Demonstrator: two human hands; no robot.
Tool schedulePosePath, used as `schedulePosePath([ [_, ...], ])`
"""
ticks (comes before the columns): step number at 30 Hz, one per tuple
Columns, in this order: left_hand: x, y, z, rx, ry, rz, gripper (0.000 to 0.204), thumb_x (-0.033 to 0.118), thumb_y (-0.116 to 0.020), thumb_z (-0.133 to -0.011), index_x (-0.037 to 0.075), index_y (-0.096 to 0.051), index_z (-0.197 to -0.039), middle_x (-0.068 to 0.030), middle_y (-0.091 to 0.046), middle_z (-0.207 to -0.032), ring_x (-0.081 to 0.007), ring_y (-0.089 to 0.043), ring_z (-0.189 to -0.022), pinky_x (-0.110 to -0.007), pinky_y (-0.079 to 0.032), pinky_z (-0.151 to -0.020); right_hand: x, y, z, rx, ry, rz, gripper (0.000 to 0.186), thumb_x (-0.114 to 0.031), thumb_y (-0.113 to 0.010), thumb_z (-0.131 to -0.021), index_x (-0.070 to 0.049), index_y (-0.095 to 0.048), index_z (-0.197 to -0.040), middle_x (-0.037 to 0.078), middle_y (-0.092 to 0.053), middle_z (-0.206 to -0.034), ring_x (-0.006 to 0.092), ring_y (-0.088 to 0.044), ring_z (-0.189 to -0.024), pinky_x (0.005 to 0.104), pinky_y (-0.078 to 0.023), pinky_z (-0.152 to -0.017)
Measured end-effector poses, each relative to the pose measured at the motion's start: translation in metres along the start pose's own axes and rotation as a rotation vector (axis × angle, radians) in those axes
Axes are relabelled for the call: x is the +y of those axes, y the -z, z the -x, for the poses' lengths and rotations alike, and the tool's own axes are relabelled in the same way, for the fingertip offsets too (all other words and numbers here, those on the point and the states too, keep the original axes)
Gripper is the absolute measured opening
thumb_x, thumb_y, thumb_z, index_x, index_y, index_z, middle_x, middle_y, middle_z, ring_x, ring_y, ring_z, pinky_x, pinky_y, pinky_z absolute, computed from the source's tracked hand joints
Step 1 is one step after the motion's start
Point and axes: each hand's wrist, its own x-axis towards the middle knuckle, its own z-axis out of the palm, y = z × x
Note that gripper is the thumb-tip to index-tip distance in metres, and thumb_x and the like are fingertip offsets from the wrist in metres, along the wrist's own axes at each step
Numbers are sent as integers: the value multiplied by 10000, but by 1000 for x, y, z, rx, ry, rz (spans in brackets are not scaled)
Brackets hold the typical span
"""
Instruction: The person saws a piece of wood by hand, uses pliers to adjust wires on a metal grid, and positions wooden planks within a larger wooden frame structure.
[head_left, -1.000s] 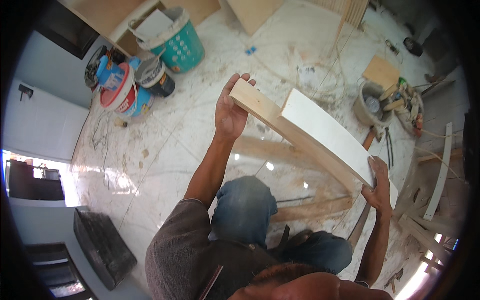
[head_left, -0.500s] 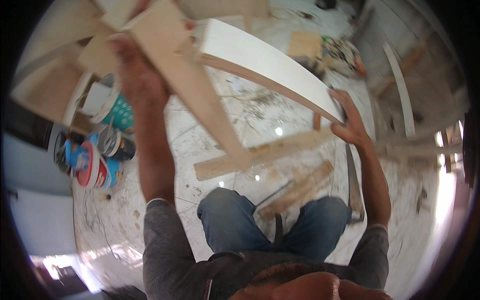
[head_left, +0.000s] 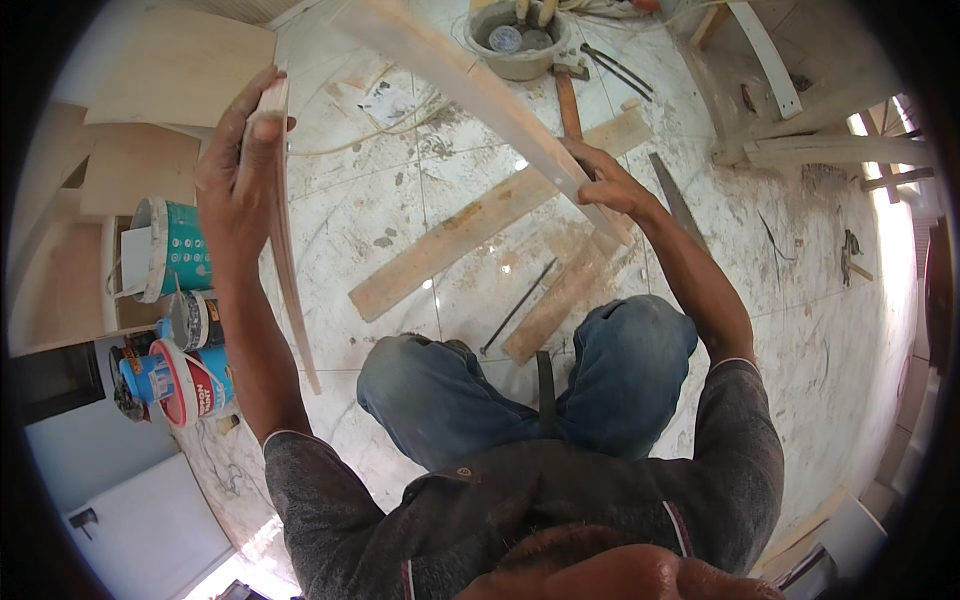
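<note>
A thin curved wooden strip (head_left: 290, 270) is gripped at its top end by the left hand (head_left: 240, 165), raised high. A long pale board (head_left: 480, 95) is clasped near its lower end by the right hand (head_left: 605, 185). Below, loose planks (head_left: 480, 225) are seen lying across the marble floor (head_left: 800, 280), and paint buckets (head_left: 180, 300) are clustered at the left.

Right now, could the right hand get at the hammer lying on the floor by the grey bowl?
Probably not at once: the right hand grips a pale curved strip, so it isn't free. The hammer lies just beyond, with nothing covering it.
</note>
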Motion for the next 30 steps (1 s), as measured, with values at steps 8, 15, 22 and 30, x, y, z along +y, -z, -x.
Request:
schedulePosePath([
  [8,-48,-43,55,-34,136,251,554,265,-606,-900,7,-450,-1365,-141,-547,-1309,-215,-550,-1149,-317,-428,-967,55,6,27,168,108,450,902,-199,-586,-485,-49,-438,-1362,157,-428,-1354,321,-388,-1292,393,-261,-1108],
  [15,-21,-52,68,-108,149,237,674,318,-708,-821,-34,-456,-1337,-217,-565,-1237,-257,-565,-1126,-334,-431,-961,50,-2,29,161,86,414,869,-42,-535,-455,-94,-488,-1321,174,-440,-1307,343,-409,-1254,389,-286,-1091],
  [22,-3,-43,81,-142,91,184,762,377,-710,-806,-24,-399,-1374,-194,-559,-1255,-279,-567,-1132,-362,-436,-959,50,6,12,143,213,377,844,23,-490,-463,-66,-492,-1302,175,-453,-1311,339,-394,-1290,381,-257,-1112],
  [30,-1,-38,86,-184,86,51,700,363,-708,-803,-1,-437,-1336,-212,-515,-1302,-330,-532,-1179,-385,-420,-985,41,3,6,114,164,457,833,15,-461,-485,-73,-491,-1313,184,-444,-1363,357,-363,-1325,409,-234,-1132],
])
